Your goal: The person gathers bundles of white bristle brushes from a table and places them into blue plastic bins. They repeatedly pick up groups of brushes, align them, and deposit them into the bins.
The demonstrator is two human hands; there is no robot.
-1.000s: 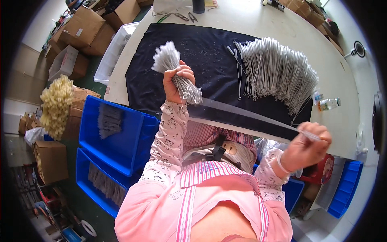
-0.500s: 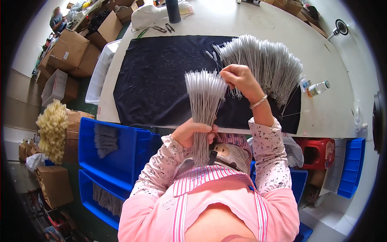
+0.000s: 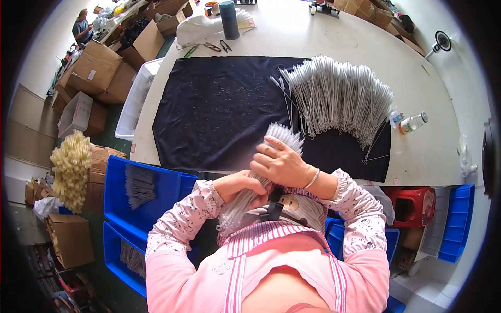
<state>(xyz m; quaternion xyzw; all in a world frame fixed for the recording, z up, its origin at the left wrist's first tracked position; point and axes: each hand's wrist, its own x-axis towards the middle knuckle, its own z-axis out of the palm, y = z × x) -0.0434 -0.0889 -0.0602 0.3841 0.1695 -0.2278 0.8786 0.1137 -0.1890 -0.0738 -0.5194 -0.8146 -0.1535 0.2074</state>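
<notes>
A thick bundle of thin wire brushes (image 3: pixel 282 131) with white bristles is held in front of my chest, tilted with its bristle ends up and to the right. My left hand (image 3: pixel 241 186) wraps round the wire stems low down. Higher up, my right hand (image 3: pixel 282 163) closes over the bundle just below the bristle tips. A large fanned pile of the same brushes (image 3: pixel 339 99) lies on the black cloth (image 3: pixel 209 109) beyond my right hand. A few single brushes (image 3: pixel 286 94) lie at the pile's left edge, with their looped ends hidden.
Scissors (image 3: pixel 225 46), a dark cylinder (image 3: pixel 228 21) and a white cloth stand at the table's far left. A glass bottle (image 3: pixel 412 123) is at the right. Blue bins (image 3: pixel 116 182) with brushes sit below left; a red stool (image 3: pixel 412 206) sits below right. Another person (image 3: pixel 81 28) is far left.
My right hand has moved from the bristle tips' right side down onto the bundle and gripped it. The bundle came closer to me and tilted, its stem ends swinging left.
</notes>
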